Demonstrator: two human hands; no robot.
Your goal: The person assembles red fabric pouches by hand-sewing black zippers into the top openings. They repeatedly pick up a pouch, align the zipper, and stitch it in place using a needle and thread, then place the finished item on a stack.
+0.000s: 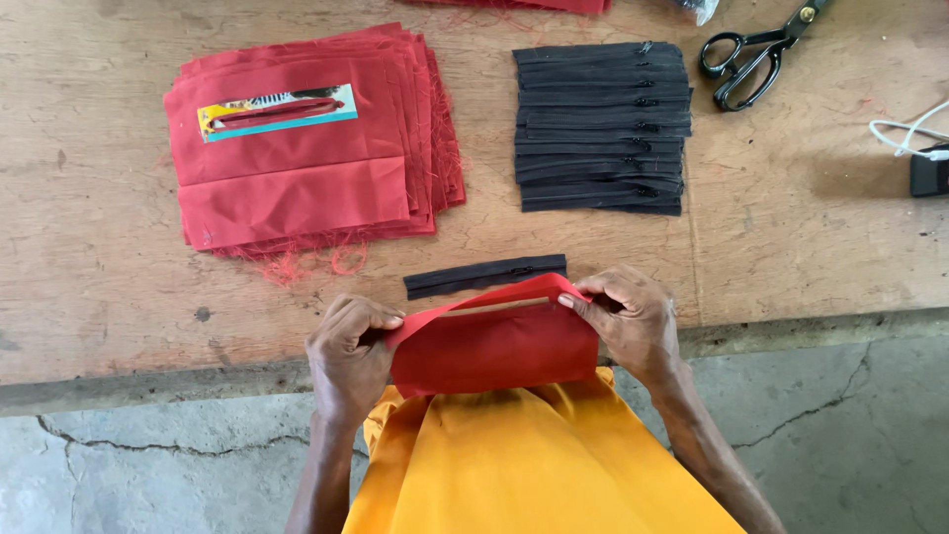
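A: Red rectangular cloth piece, held up at the near edge of the worn wooden table, over your orange garment. Your left hand has its fingers curled tight on the cloth's left upper corner. Your right hand pinches the right upper corner, thumb on top, fingers closed on the fabric.

B: Top edge?

A: Folded over toward you; a slit shows just under the fold. Cannot tell what lies inside it.

B: What's around you?

A: One black zipper strip lies flat on the table, just beyond the cloth, apart from your hands. Far left, a stack of red cloth pieces with frayed threads; a striped card template rests on top. Far centre-right, a stack of black zippers, laid in rows. Far right, black-handled scissors, closed. At the right edge, a white cable runs to a dark device, partly cut off.
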